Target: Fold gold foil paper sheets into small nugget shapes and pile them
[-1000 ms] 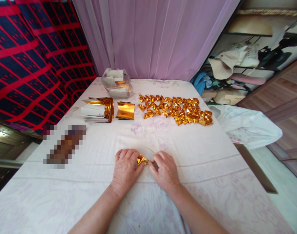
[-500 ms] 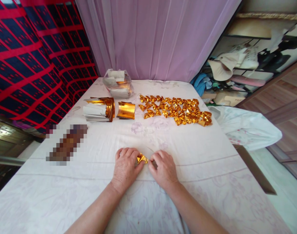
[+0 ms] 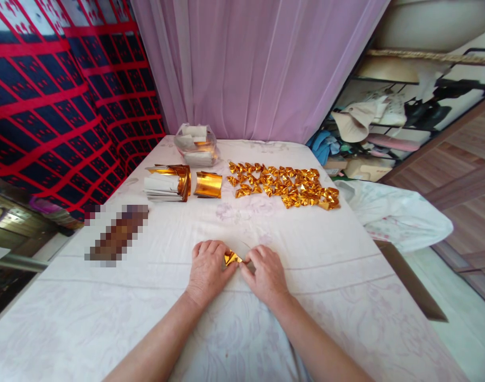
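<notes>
A small piece of folded gold foil paper (image 3: 232,258) is between my hands, low over the table's near middle. My left hand (image 3: 209,268) is closed on its left part, thumb below and fingers above, covering some of it. Thumb and index finger of my right hand (image 3: 267,273) pinch its right corner. A thin line, too fine to identify, shows just above the right fingertips. Farther back, several folded gold foil pieces (image 3: 266,180) lie in rows. To their left are a small stack of gold sheets (image 3: 209,185) and a larger stack (image 3: 166,188) with pale backs.
A clear plastic bag (image 3: 195,146) of more sheets stands at the back left. The table (image 3: 147,307) has a pale flowered cloth. A pixelated patch (image 3: 117,233) hides something at left. Right of the table are a white bag (image 3: 409,212) and a crowded shelf (image 3: 377,122).
My right hand has moved slightly left, and its fingertips now meet the foil piece's right corner. The camera view has shifted a little; the stacks and rows look the same.
</notes>
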A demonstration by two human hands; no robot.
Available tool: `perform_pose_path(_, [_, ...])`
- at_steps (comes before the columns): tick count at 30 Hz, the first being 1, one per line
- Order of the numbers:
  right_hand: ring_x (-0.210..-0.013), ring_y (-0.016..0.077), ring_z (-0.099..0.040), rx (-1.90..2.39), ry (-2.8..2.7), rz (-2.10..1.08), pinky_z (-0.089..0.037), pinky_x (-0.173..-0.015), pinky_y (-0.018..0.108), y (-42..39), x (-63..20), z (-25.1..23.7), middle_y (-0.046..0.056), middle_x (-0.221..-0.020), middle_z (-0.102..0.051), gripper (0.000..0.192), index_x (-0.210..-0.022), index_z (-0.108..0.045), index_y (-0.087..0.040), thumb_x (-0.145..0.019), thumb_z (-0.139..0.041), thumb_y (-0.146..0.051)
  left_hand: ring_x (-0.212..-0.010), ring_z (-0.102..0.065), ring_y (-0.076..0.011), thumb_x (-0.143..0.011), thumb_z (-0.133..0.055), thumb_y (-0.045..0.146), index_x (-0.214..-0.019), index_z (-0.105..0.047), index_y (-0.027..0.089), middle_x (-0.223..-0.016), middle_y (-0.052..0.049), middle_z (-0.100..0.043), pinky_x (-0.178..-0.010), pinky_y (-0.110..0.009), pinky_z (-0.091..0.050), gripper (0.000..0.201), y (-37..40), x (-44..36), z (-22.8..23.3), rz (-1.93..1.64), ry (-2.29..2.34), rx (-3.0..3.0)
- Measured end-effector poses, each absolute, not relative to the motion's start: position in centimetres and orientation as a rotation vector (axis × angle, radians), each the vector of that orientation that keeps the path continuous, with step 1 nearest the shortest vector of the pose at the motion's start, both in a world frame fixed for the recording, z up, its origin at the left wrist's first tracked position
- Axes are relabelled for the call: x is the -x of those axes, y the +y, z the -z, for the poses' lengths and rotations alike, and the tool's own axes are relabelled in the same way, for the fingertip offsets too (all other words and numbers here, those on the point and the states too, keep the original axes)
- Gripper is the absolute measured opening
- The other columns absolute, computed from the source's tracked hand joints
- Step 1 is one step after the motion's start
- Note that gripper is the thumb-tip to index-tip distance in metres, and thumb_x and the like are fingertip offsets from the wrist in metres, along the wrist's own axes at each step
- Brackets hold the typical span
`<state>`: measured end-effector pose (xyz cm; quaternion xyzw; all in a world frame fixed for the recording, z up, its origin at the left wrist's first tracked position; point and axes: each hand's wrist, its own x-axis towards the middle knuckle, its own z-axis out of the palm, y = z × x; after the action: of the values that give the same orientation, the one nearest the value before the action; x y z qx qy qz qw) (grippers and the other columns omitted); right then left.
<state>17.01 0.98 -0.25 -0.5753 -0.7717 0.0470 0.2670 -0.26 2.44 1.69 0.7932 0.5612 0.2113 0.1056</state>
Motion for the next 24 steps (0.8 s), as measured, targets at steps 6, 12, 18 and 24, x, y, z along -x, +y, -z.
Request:
perform_pose_path(6, [-0.083,0.0198,-0.055,1.518,-2.075,-0.161,-0.036,-0.073,0.032,0.96,-17.2,0.4,0.003,-0.082,-0.058,0.004,-0.079,-0.058,-0.021,-0.08,-0.061,-0.02,-0.096,-0.054,-0.0238,-0.08,-0.069,0.034,-0.087,-0.059,0.023,-0.091,-0.002,-0.063,-0.091,-0.042,-0.036,0.016,2.46,0.25,-1.83,-0.596,1.666,-2.327])
perform_pose_path(12, [-0.082,0.0197,-0.054,1.546,-2.07,-0.161,-0.035,-0.072,0.032,1.11,-17.06,0.46,0.002,-0.08,-0.057,0.005,-0.078,-0.058,-0.021,-0.08,-0.059,-0.016,-0.096,-0.054,-0.0237,-0.081,-0.067,0.034,-0.087,-0.058,0.023,-0.091,-0.002,-0.063,-0.091,-0.042,-0.036,0.015,2.43,0.25,-1.66,-0.609,1.663,-2.339])
perform_pose_path(18, [-0.083,0.0191,-0.053,1.575,-2.082,-0.171,-0.033,-0.073,0.031,1.03,-17.01,0.38,0.002,-0.081,-0.057,0.004,-0.079,-0.058,-0.021,-0.081,-0.059,-0.018,-0.096,-0.053,-0.023,-0.08,-0.068,0.033,-0.086,-0.058,0.023,-0.092,-0.002,-0.063,-0.091,-0.041,-0.035,0.015,2.44,0.18,-1.45,-0.614,1.673,-2.317])
perform_pose_path(24, [-0.085,0.0195,-0.054,1.617,-2.08,-0.194,-0.033,-0.075,0.031,1.04,-16.75,0.11,0.003,-0.083,-0.058,0.006,-0.079,-0.059,-0.02,-0.081,-0.064,-0.023,-0.096,-0.053,-0.0229,-0.079,-0.069,0.031,-0.086,-0.059,0.023,-0.093,-0.001,-0.063,-0.091,-0.041,-0.034,0.015,2.5,0.22,-1.48,-0.621,1.669,-2.3])
